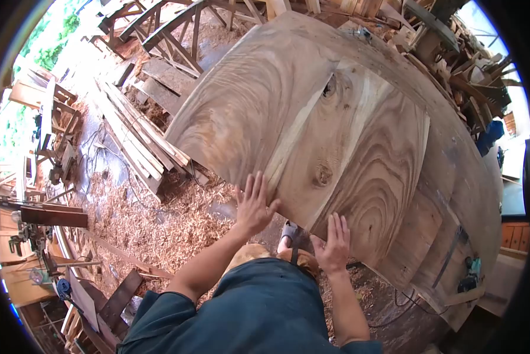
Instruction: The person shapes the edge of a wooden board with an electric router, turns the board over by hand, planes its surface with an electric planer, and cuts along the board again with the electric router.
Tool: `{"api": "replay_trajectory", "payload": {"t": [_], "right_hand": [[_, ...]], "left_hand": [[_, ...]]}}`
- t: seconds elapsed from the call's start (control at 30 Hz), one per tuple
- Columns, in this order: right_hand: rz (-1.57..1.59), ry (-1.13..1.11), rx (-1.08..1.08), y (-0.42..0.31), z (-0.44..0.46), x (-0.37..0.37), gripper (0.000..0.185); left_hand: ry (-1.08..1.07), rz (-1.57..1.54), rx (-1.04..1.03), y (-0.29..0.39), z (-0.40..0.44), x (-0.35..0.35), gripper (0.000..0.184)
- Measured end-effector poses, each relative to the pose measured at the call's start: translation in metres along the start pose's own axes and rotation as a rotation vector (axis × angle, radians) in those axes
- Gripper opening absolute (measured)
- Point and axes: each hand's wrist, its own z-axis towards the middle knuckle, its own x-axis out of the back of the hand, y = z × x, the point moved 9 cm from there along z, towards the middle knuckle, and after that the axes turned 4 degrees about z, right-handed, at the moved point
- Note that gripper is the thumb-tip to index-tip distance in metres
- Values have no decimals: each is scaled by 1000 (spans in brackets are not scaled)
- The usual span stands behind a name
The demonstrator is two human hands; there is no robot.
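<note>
A broad wooden panel with strong swirling grain, pale streaks and dark knots lies on a large workbench. My left hand rests at the panel's near edge, fingers stretched out over the wood. Farther right along the same edge lies my right hand, its fingers extended flat on the panel and the thumb apart. Neither hand grips anything.
Long wood strips are stacked on the left, above a floor strewn with wood shavings. A teal-handled tool sits at the bench's right end. Clamps stand at far left, and wooden trestles at the back.
</note>
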Motion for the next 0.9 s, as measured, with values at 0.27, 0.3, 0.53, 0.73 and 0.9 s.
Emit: {"api": "replay_trajectory", "payload": {"t": [0.27, 0.3, 0.53, 0.73, 0.9], "right_hand": [[-251, -270, 218, 20, 17, -42, 83], [-243, -271, 191, 32, 16, -34, 81], [-238, -250, 4, 66, 13, 6, 69], [-287, -211, 45, 66, 12, -2, 70], [-329, -182, 94, 65, 11, -6, 70]], "left_hand": [[-173, 101, -188, 4, -15, -10, 85], [-140, 67, -141, -5, -7, -6, 83], [21, 24, 93, -22, 27, 12, 76], [629, -1100, 741, -63, -55, -47, 56], [423, -1914, 1047, -38, -50, -86, 37]]}}
